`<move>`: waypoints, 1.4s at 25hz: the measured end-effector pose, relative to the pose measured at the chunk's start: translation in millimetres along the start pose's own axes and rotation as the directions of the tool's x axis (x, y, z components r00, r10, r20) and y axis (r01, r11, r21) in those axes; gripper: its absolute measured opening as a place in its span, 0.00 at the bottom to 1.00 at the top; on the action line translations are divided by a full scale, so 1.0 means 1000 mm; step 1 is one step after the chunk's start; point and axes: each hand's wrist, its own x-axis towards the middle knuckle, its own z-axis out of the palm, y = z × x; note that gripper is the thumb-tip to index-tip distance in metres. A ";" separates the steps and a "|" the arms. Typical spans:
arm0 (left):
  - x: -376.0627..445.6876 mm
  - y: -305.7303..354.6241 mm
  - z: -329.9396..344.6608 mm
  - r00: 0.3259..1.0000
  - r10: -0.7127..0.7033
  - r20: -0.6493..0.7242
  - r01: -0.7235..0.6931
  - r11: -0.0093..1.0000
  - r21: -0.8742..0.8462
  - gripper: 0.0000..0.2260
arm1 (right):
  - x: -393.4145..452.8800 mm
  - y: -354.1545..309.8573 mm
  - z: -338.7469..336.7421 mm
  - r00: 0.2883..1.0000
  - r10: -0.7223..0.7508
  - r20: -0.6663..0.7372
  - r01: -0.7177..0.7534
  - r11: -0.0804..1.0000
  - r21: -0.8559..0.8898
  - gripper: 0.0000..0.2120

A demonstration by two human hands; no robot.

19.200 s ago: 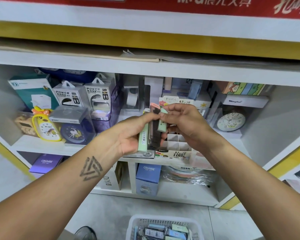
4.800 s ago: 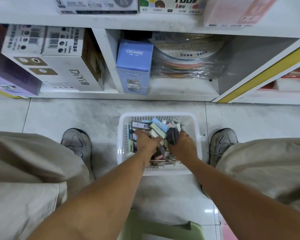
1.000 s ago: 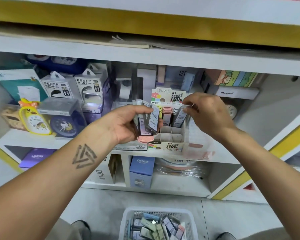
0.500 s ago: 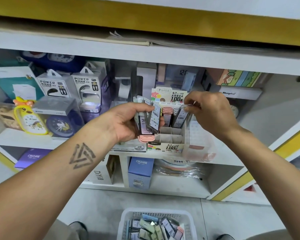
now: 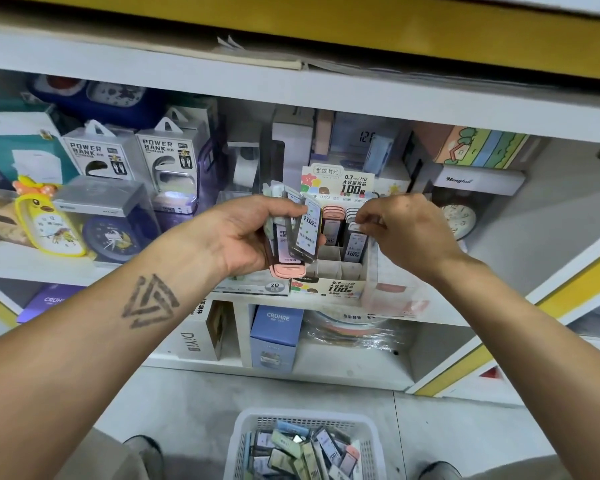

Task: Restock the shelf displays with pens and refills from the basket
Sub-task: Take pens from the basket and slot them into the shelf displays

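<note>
My left hand (image 5: pixel 246 233) grips a bunch of slim lead refill cases (image 5: pixel 300 237), pink, grey and patterned, in front of the middle shelf. To its right stands a cardboard display box (image 5: pixel 329 287) with small compartments, several of them filled with upright cases. My right hand (image 5: pixel 404 230) pinches the top of one refill case (image 5: pixel 356 242) that stands in a right-hand compartment of that display. On the floor below sits the white plastic basket (image 5: pixel 238 441), holding several more refill cases.
Power bank boxes (image 5: pixel 132 155), a yellow duck clock (image 5: pixel 47 223) and a blue clock crowd the shelf to the left. A round clock (image 5: pixel 459 221) and white boxes stand to the right. Blue and white boxes fill the lower shelf. My shoes flank the basket.
My right hand has lowered the refill case further into the display compartment. My left hand keeps its bunch in nearly the same place. The view has tilted slightly down.
</note>
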 end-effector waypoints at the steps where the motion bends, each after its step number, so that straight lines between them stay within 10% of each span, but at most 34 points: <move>1: 0.001 -0.001 0.001 1.000 -0.002 0.003 0.002 1.000 0.003 0.11 | 0.000 -0.001 0.000 1.000 -0.008 -0.022 0.008 0.999 -0.032 0.05; 5: 0.003 -0.009 0.007 1.000 -0.003 0.018 0.003 1.000 0.018 0.06 | 0.003 0.000 -0.009 0.983 0.134 -0.126 -0.118 0.984 0.132 0.06; 8: 0.004 -0.014 0.012 0.999 -0.016 0.052 0.015 1.000 0.018 0.06 | 0.004 -0.011 -0.015 0.920 0.345 0.186 -0.377 0.650 0.659 0.03; 15: 0.001 -0.019 0.018 0.997 -0.035 0.065 0.035 0.999 -0.009 0.08 | 0.000 -0.016 -0.021 0.848 0.346 0.401 -0.498 0.260 0.827 0.06; 19: 0.000 -0.009 0.008 1.000 -0.014 -0.017 0.015 1.000 0.016 0.05 | 0.001 0.005 -0.037 0.889 0.448 0.096 -0.358 0.548 0.756 0.04; 23: -0.003 -0.002 0.005 1.000 -0.001 -0.018 0.000 1.000 -0.031 0.11 | -0.005 0.007 -0.027 0.969 0.244 -0.041 -0.216 0.915 0.341 0.02; 29: -0.003 -0.006 0.009 0.999 -0.034 0.029 0.035 0.999 -0.031 0.11 | -0.005 0.004 -0.003 0.999 0.038 0.015 -0.040 0.994 0.106 0.05; 35: 0.000 -0.012 0.011 0.994 -0.051 0.101 0.051 0.999 0.005 0.09 | 0.000 0.000 -0.004 0.983 0.177 -0.057 -0.161 0.964 0.210 0.07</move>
